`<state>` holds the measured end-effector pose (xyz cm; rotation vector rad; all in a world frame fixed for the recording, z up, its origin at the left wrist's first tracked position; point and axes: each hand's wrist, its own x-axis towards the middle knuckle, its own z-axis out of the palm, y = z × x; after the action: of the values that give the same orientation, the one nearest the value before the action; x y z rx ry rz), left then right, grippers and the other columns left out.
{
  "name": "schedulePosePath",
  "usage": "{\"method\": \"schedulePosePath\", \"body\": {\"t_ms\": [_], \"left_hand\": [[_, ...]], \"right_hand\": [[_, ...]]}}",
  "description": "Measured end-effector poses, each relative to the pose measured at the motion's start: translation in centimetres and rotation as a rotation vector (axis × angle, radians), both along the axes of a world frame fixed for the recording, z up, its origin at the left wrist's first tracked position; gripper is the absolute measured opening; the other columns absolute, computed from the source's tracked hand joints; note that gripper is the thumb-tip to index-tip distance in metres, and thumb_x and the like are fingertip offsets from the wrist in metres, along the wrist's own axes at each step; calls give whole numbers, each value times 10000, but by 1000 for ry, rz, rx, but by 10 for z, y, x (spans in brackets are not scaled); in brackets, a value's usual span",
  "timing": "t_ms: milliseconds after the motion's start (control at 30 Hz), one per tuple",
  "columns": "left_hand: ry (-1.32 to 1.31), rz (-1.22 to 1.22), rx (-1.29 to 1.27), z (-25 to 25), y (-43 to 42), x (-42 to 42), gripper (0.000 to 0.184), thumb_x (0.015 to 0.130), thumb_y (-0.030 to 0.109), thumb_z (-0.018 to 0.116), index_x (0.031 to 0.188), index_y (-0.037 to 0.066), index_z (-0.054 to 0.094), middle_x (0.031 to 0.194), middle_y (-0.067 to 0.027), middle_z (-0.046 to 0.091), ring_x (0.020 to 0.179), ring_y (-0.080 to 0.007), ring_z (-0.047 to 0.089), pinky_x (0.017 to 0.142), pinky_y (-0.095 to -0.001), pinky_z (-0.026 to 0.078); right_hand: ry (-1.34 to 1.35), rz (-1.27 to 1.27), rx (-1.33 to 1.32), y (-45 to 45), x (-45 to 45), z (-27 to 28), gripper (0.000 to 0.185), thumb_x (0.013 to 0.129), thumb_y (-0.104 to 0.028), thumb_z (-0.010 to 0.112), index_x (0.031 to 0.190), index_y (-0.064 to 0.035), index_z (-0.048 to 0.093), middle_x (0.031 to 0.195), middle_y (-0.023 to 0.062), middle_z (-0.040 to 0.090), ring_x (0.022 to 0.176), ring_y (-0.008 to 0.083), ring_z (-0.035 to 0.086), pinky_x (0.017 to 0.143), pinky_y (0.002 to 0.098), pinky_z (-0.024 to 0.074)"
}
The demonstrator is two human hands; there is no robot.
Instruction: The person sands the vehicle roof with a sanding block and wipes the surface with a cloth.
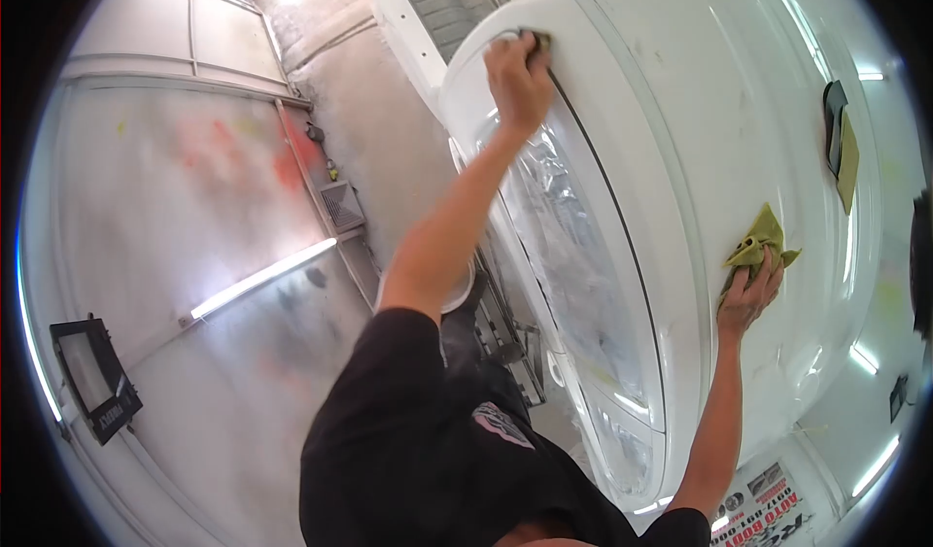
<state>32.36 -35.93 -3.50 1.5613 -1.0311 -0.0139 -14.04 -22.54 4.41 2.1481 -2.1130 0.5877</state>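
A person in a black short-sleeved T-shirt (389,430) leaned over a broad, curved, glossy white vehicle roof (739,129), seen from head height. The left hand (520,76) reached far forward to the roof's edge, its fingers curled around a small, dark pad-like piece (542,40), mostly hidden, held near the end of a thin black seam (632,256). The right hand (748,292) lay on the roof nearer the person, its bent fingers gripping a crumpled olive-green cloth (760,236) against the white paint. Beyond the cloth, well apart from both hands, a flat black piece (833,124) and a flat olive-yellow piece (849,163) lay together, overlapping.

Clear, wrinkled plastic film (569,226) already covered the window area below the seam. The roof looked smooth and shiny overall, but faint smudges (656,56) showed toward its far end. With both hands pressed to the surface, the work appeared under way rather than finished; how much of the roof had been gone over could not be told.

To the left stood a pale wall (126,197) with red, spray-like stains (292,163) and a lit tube lamp (262,277).
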Motion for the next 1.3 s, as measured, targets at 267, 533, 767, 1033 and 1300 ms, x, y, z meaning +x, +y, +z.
{"method": "schedulePosePath", "body": {"t_ms": [267,533,767,1033,1300], "left_hand": [[34,-57,130,-3,27,-13,174,890,115,742,985,-32,739,1014,-221,701,978,-421,615,874,-513,457],[15,86,74,-10,11,11,197,843,30,771,1031,-24,750,990,-174,666,1003,-375,603,885,-462,489],[-142,-47,87,-19,23,13,273,832,29,747,1103,59,769,1118,-174,682,1035,-405,597,905,-494,496],[14,-82,184,-5,33,8,193,862,120,760,1049,92,795,1130,-182,686,1103,-395,609,958,-483,508],[106,45,247,-4,56,-37,280,836,81,778,1108,16,762,1092,-202,677,1072,-412,617,969,-463,496]], "right_hand": [[7,-5,-9,-2,0,0,502,1052,-294,538,1526,-129,535,1597,254,417,1479,440,392,1222,542,297],[-15,6,20,0,-3,-4,509,1045,-307,541,1528,-145,533,1583,236,434,1460,445,403,1211,547,313],[-4,40,-6,-5,-10,-6,524,1044,-336,532,1526,-130,528,1567,240,438,1451,445,407,1204,543,317],[-23,4,31,0,1,1,513,1045,-288,520,1508,-69,535,1550,219,472,1451,432,418,1207,526,325],[-21,25,40,1,1,6,512,1045,-279,518,1508,-60,530,1522,225,498,1435,431,428,1198,521,335]]}}
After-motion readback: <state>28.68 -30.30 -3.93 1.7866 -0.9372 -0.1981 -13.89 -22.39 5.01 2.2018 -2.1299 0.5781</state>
